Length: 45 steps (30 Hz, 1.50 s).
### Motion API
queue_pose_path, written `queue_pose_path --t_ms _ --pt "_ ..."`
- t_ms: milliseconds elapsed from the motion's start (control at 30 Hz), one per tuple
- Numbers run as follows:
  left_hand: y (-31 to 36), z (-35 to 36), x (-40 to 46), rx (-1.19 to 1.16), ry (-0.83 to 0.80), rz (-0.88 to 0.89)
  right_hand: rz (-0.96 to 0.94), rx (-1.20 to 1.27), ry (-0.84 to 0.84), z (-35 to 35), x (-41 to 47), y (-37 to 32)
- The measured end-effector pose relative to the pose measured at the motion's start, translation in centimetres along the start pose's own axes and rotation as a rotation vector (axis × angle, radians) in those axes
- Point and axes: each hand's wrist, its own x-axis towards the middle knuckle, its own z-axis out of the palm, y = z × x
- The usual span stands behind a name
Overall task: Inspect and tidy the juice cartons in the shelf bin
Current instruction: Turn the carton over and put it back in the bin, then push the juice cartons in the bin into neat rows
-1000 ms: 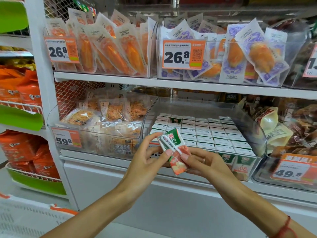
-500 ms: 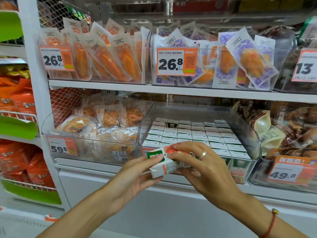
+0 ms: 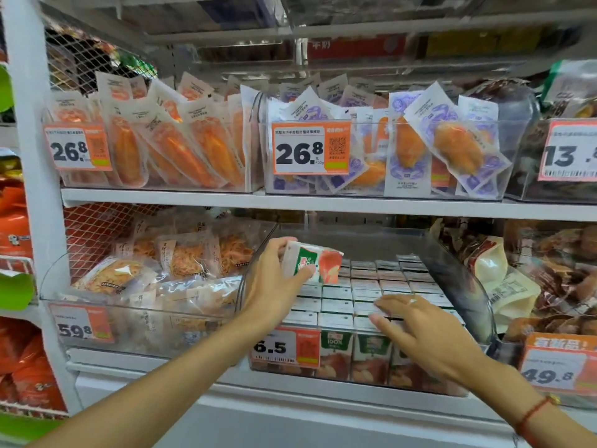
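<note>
A clear plastic shelf bin (image 3: pixel 465 286) on the middle shelf holds several rows of small juice cartons (image 3: pixel 365 286) standing upright, white tops up. My left hand (image 3: pixel 274 286) grips one green, white and red juice carton (image 3: pixel 318 261), tilted on its side above the bin's back left rows. My right hand (image 3: pixel 416 321) lies flat with straight fingers on the carton tops in the front rows. The front cartons show green and red faces through the bin wall beside a 6.5 price tag (image 3: pixel 284 345).
A bin of noodle-like snack packs (image 3: pixel 161 279) stands left of the carton bin, and bagged goods (image 3: pixel 549 286) fill the bin on the right. The upper shelf (image 3: pixel 323 202) overhangs close above, holding bins of orange packets. A white shelf post (image 3: pixel 35 189) rises at left.
My left hand has taken the carton alone and lifted it up and back over the bin. My right hand has let go and come down flat on the front carton tops.
</note>
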Motion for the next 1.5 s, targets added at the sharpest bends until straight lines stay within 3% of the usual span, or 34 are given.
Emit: queue_pose_path --t_ms 100,167,500,633,867,1133,1500 --pt "-0.9 1.8 2.7 0.361 0.058 0.223 -0.019 -0.022 0.004 0.3 0.0 0.3" --pt "-1.7 2.4 3.9 0.475 0.048 0.289 -0.019 -0.005 -0.013 0.2 -0.1 0.3" --pt "-4.5 2.4 6.6 0.709 -0.176 0.389 -0.03 0.02 -0.014 0.2 -0.3 0.1" --pt "-4.0 1.9 8.8 0.84 -0.336 0.421 -0.034 0.01 -0.002 0.3 -0.4 0.0" --pt "-4.2 2.8 11.4 0.759 -0.535 0.219 -0.026 0.019 -0.002 0.1 -0.4 -0.1" --pt "-5.8 4.4 12.2 0.773 -0.722 0.155 -0.01 0.015 -0.006 0.1 -0.4 -0.3" --pt "-6.6 5.3 13.8 0.733 -0.662 0.14 -0.029 -0.02 0.001 0.3 -0.6 -0.1"
